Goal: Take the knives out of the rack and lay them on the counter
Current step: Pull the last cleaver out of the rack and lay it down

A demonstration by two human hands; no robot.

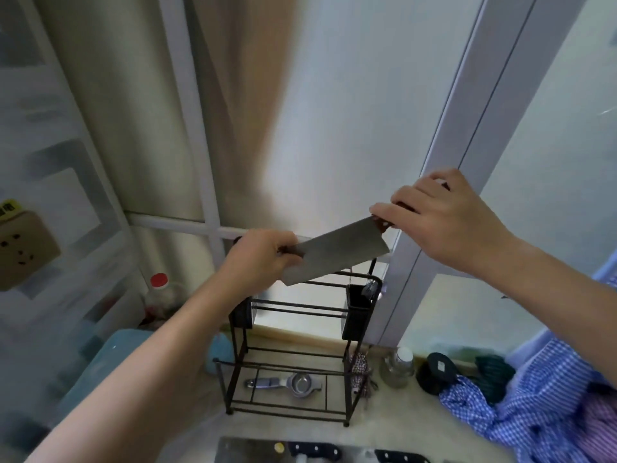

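A steel cleaver with a brown riveted handle hangs in the air above the black wire rack. My right hand grips that handle at the upper right, the blade slanting down to the left. My left hand is closed on a dark handle at the blade's lower left end; a thin blade edge shows behind the cleaver, so it may be a second knife. On the counter at the bottom edge lie a flat steel blade with a black handle and another black handle.
A metal squeezer lies under the rack. A glass jar, a black round object and blue striped cloth sit to the right. A red-capped bottle and a blue container stand left, below frosted window panes.
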